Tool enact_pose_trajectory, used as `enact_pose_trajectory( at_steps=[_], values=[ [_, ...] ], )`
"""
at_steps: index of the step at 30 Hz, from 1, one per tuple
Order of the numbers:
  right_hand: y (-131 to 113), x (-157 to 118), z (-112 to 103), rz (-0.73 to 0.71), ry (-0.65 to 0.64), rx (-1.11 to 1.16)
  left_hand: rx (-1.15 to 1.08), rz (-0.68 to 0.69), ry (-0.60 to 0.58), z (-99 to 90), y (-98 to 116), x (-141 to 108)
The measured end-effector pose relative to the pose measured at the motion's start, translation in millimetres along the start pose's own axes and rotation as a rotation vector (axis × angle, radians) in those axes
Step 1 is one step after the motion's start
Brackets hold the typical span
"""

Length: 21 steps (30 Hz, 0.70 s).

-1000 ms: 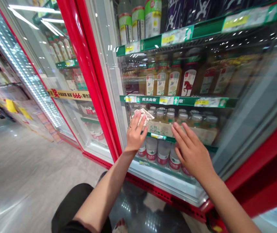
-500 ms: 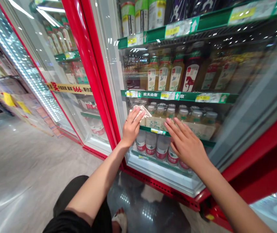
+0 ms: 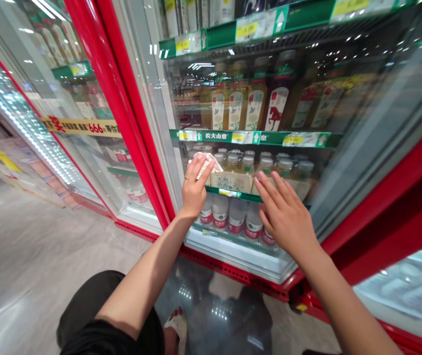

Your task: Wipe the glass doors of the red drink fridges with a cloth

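Note:
My left hand [image 3: 195, 192], with a ring on one finger, presses a crumpled white cloth [image 3: 215, 163] to the glass door [image 3: 359, 93] of a red-framed drinks cooler. Its fingers lie over the cloth and cover part of it. To the right, my right hand [image 3: 287, 214] is held with fingers outstretched and nothing in it. Its fingertips are at the glass; whether they touch it I cannot tell. Behind the glass, near both hands, stand capped bottles [image 3: 248, 161] in a pale printed carton tray [image 3: 233, 182]. Red-labelled bottles [image 3: 236, 219] stand below them.
Taller tea bottles [image 3: 255, 106] fill the shelf above, behind a green price rail [image 3: 226, 136]. A red door frame [image 3: 122, 98] separates a second cooler on the left. Another red-framed case [image 3: 410, 281] is at lower right. My sandalled foot [image 3: 177, 328] rests on the shiny floor.
The view has shifted, so the cooler appears further left and slightly higher. My left hand and the cloth have moved slightly left in view. My right hand stays outstretched near the glass.

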State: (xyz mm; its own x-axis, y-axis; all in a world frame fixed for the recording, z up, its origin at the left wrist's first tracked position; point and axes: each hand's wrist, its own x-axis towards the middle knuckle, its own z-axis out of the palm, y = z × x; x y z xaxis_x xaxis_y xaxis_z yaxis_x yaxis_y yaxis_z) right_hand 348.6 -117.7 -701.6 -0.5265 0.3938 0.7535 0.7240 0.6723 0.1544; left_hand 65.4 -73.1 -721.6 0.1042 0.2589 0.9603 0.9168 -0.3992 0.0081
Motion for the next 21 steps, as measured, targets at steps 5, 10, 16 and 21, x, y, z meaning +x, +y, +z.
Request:
enact_pose_trajectory(
  at_steps=[5,10,16,21],
  values=[
    [0.2,-0.6,0.0,-0.001,0.006,0.000,-0.049,-0.141,0.038,2.4,20.6,23.5],
    [-1.5,-0.7,1.2,0.013,0.000,0.001,-0.034,-0.093,-0.042,12.6,35.5,10.0],
    [-0.9,-2.4,0.0,0.014,-0.002,-0.041,-0.005,-0.104,0.005,11.1,30.0,-4.6],
    [4.2,-3.9,0.9,0.027,-0.011,-0.060,-0.046,-0.160,0.071,16.9,46.6,31.7]
  ],
)
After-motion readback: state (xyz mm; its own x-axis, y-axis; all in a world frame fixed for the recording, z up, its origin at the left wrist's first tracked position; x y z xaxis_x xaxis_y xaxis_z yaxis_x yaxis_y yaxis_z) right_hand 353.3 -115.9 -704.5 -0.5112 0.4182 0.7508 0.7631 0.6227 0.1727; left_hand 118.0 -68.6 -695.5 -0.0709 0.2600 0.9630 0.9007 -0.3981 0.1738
